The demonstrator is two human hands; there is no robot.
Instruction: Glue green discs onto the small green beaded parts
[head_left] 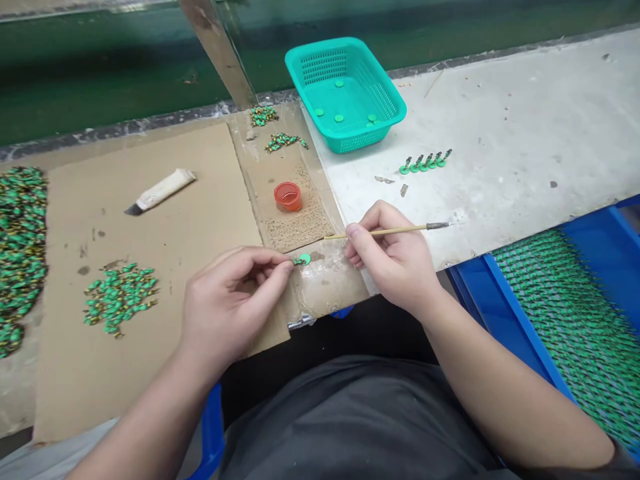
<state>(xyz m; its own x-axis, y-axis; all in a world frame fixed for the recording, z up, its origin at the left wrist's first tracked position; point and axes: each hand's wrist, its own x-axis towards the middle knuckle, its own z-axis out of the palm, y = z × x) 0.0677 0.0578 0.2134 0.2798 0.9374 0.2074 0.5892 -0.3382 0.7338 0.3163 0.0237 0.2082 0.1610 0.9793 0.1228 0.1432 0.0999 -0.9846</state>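
Between the thumb and fingers of my left hand (237, 297) is a small green figurine (302, 260) with a round green disc base pointing right. My right hand (393, 257) pinches a thin paintbrush (400, 231) like a pen. Its dark bristle end points right, and the bare wooden end points left, a little above and right of the disc. Past both hands sits a small orange-red cup (289, 197) with liquid in it, on speckled cardboard. Several figurines on green discs (425, 163) stand in a row beyond my right hand.
A turquoise basket (395, 113) with several green discs stands at the back. Figurine piles lie on the cardboard (200, 227), one large pile (23, 253) at far left. A whitish tube (163, 190) lies there too. Blue trays (505, 287) full of figurines are at right.
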